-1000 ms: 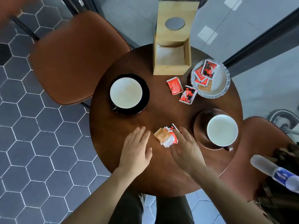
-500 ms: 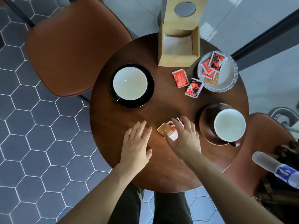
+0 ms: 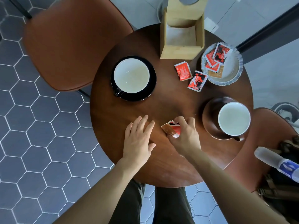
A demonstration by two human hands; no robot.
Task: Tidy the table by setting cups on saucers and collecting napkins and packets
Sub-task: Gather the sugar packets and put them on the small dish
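Packet collection: right hand (image 3: 184, 136) fingers pinched on near packets (image 3: 171, 129), left hand (image 3: 139, 138) flat, empty on table (image 3: 161, 102); next, probably lift to far-right dish (image 3: 233, 78).

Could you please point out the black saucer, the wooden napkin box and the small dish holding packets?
black saucer (image 3: 152, 78), head view, on its right rim.
wooden napkin box (image 3: 178, 51), head view, on its front wall.
small dish (image 3: 230, 68), head view, on its bare inner floor.
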